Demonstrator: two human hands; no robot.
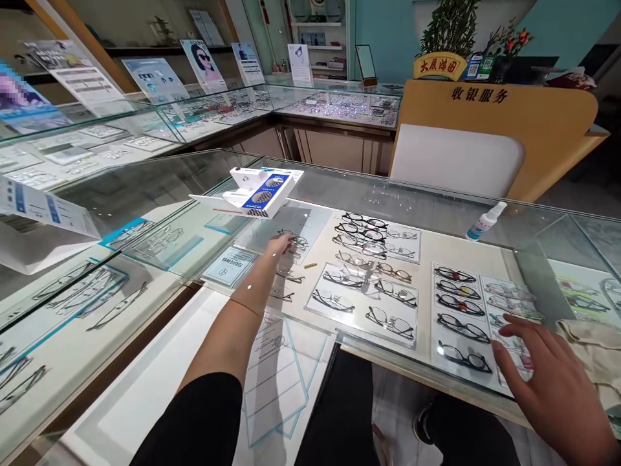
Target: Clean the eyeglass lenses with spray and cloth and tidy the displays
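Observation:
My left hand (278,246) reaches forward over the white shelf of the glass display case. Its fingers are pinched at the edge of a pair of thin-framed eyeglasses (299,242); the fingertips are partly hidden. A small gold-coloured bar (310,265) lies just to the right of that pair, and more eyeglasses (290,277) lie nearer to me beside the forearm. At the right, my right hand (548,369) is open, fingers apart and empty, over the case's front edge. Dark-framed eyeglasses (463,328) lie in a column to its left.
A white and blue box (266,194) with open flaps stands on the glass top. A spray bottle (486,221) stands at the back right, and a beige cloth (589,356) lies by my right hand. Further eyeglasses (392,322) rest on white trays. Beyond is a cashier desk (436,110).

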